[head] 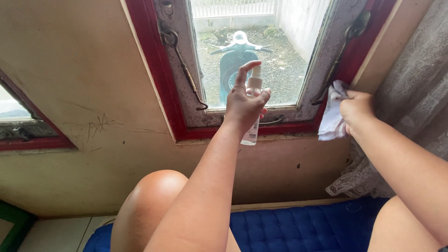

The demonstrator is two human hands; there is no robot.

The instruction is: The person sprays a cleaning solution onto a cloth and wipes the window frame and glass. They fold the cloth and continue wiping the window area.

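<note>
Teal scooter parked outside on gravel. Lace curtain hangs at right. Blue quilted cushion below, against scratched beige wall.

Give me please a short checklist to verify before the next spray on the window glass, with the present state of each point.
1. Left hand grips the spray bottle firmly: ok.
2. Index finger raised above the bottle's top: ok.
3. Nozzle turned toward the window glass: cannot tell, the hand hides it.
4. Right hand holds the white cloth ready at the red frame: ok.
5. Liquid left in the bottle: cannot tell.
6. Lace curtain away from the glass: ok.
</note>
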